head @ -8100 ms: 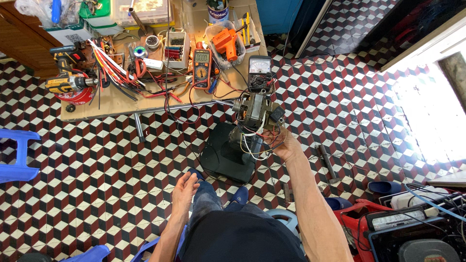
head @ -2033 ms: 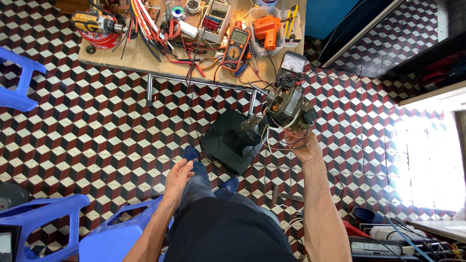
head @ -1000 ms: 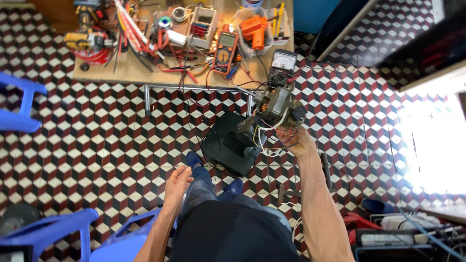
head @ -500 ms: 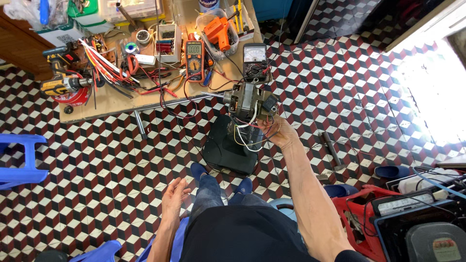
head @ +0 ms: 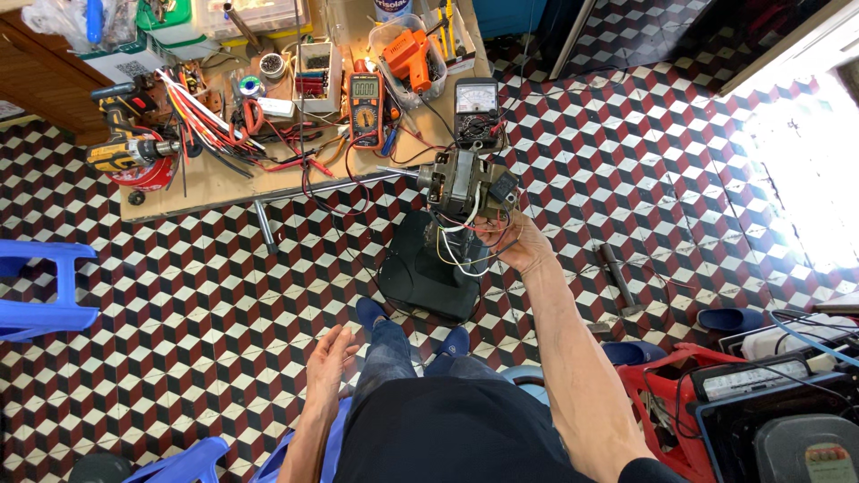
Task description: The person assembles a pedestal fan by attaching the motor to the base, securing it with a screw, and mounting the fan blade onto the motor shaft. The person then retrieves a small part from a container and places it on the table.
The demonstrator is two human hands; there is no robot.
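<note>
My right hand (head: 519, 243) is stretched forward and grips a small electric motor (head: 458, 182) with a bare shaft and loose coloured wires hanging under it. It holds the motor in the air just past the near edge of a low wooden workbench (head: 215, 183). Below the motor a black box-shaped base (head: 420, 277) rests on the tiled floor. My left hand (head: 326, 368) hangs beside my left knee with fingers loosely apart and nothing in it. I am seated, my legs and dark slippers visible.
The bench carries an orange multimeter (head: 365, 97), an analogue meter (head: 475, 98), a yellow drill (head: 125, 152), wire bundles and parts boxes. Blue plastic stools (head: 40, 286) stand at left. A hammer (head: 617, 277) lies on the floor at right, near red equipment (head: 716, 394).
The view has swung about; my right hand still holds the motor out in front, now closer to the bench edge. My left hand has stayed by my knee.
</note>
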